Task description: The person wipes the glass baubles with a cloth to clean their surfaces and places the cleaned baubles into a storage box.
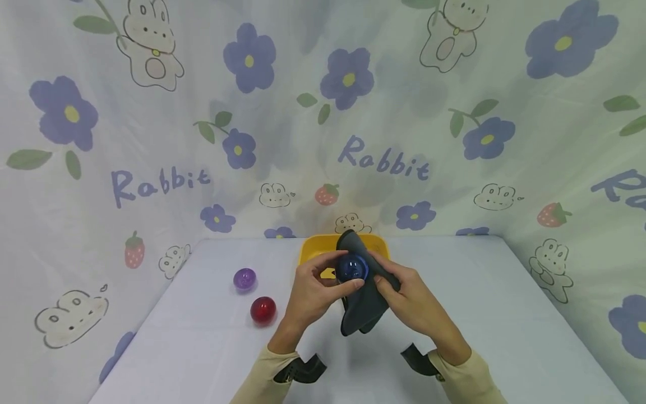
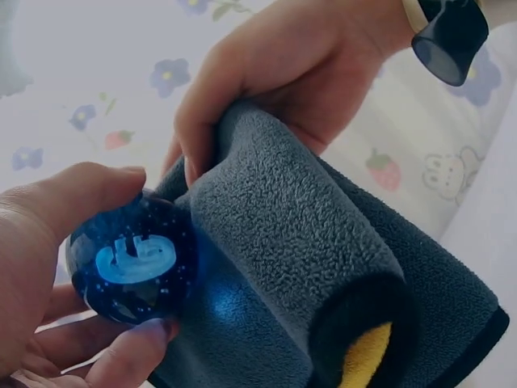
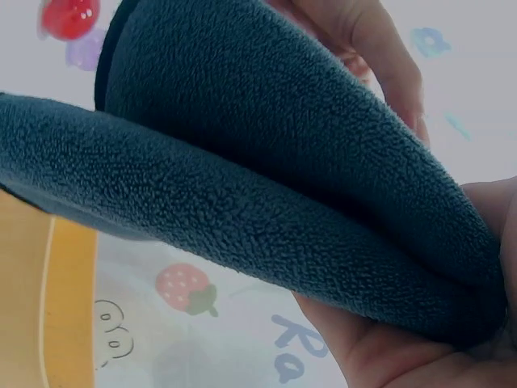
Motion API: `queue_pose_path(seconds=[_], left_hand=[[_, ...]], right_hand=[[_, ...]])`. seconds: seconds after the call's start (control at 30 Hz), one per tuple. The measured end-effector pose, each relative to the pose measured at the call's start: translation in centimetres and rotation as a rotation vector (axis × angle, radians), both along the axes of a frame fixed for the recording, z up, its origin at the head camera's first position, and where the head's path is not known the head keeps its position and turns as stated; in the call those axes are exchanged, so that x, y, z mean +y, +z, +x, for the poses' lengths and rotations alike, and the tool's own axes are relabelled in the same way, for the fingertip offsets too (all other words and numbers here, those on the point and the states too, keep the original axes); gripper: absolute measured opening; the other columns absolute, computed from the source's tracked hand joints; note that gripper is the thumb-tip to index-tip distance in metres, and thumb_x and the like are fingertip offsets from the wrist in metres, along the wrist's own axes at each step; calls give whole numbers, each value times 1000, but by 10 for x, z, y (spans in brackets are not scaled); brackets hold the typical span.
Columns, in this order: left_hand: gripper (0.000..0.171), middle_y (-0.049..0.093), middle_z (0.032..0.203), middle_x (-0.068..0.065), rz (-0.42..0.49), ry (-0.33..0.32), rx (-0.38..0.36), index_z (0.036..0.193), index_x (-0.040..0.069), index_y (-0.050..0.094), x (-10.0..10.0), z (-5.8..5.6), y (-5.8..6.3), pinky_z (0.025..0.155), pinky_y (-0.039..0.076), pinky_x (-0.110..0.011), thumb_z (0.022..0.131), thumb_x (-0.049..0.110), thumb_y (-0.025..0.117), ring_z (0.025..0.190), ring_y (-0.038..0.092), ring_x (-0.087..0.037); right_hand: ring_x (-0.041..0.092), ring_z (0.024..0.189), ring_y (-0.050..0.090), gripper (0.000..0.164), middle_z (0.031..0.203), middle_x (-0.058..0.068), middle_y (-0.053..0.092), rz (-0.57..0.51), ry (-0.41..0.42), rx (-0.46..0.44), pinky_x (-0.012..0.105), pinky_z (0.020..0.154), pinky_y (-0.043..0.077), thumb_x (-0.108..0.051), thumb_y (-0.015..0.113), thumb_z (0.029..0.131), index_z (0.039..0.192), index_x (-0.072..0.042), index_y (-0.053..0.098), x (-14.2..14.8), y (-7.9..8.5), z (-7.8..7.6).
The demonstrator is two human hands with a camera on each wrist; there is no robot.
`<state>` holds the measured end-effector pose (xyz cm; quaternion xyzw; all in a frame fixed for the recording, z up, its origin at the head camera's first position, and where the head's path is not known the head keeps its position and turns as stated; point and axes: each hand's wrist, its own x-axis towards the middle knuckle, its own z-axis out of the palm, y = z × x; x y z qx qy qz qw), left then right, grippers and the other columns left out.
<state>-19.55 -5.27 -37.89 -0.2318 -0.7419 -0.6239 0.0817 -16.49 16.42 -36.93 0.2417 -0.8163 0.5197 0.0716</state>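
My left hand [image 1: 317, 289] grips a clear blue ball [image 2: 133, 257] between thumb and fingers; small specks and a pale blue shape show inside it. Bunched in my right hand [image 1: 411, 297] is a dark grey towel [image 3: 242, 186] with black edging and a bit of yellow at one fold. The towel lies close against the ball's right side in the head view, and its lower end hangs down between the hands. In the right wrist view the ball is hidden behind the cloth.
On the white table [image 1: 192, 348], a purple ball [image 1: 244, 279] and a red ball [image 1: 263, 311] lie left of my hands. Behind the hands stands a yellow bin [image 1: 315, 242], partly covered by the towel. A patterned curtain [image 1: 303, 129] encloses the back and sides.
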Motion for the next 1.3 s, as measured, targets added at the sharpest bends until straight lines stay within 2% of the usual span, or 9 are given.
queue_pose_path(seconds=[0.2,0.4,0.53,0.67,0.8,0.97,1.1,1.3], left_hand=[[60,69,129,-15,63,-39,-16,138,7,65,1,-3,-1,85,64,-31,84,15,87,115,70,-30],[60,69,133,-15,82,-13,-35,139,8,65,0,-8,-3,87,63,-32,83,16,87,120,69,-31],[57,71,130,-11,31,35,-30,135,10,68,-1,-10,-4,93,63,-35,82,19,88,116,69,-28],[57,73,128,-7,-36,74,-30,132,13,70,-3,-11,-5,101,60,-39,80,25,90,113,70,-24],[59,74,125,-2,-71,82,-59,131,17,71,-3,-10,-5,101,60,-36,78,29,92,112,70,-20],[55,77,115,0,-93,98,-74,127,19,74,-1,-10,-7,92,61,-28,76,29,93,105,70,-17],[50,79,110,-1,-88,90,-58,122,18,76,2,-10,-9,89,63,-30,76,27,93,99,72,-16],[47,80,112,2,-101,67,-40,121,19,77,4,-7,-9,94,63,-38,78,27,92,99,74,-15]], right_hand=[[29,119,71,50,147,24,59,-10,-4,-23,28,90,61,-9,51,106,156,-4,43,1,0,0],[23,113,72,51,148,25,58,-5,-15,-30,25,84,61,-8,52,106,156,-4,44,0,4,4],[16,99,72,51,148,24,57,12,-42,-33,22,76,57,-7,53,105,155,-7,46,-2,6,7],[15,93,69,50,146,24,59,27,-56,-15,22,72,56,-5,53,104,154,-8,48,-3,7,10],[18,89,67,50,141,22,63,29,-72,51,23,67,55,-2,53,103,153,-9,50,-6,7,12],[17,81,64,52,132,17,68,42,-76,159,22,62,53,3,53,101,151,-8,52,-9,4,12],[14,79,62,51,129,15,69,75,-74,240,21,65,52,5,54,100,149,-7,54,-11,1,10],[4,70,52,53,134,17,68,111,-79,308,19,61,49,8,54,98,149,-7,55,-11,-6,3]])
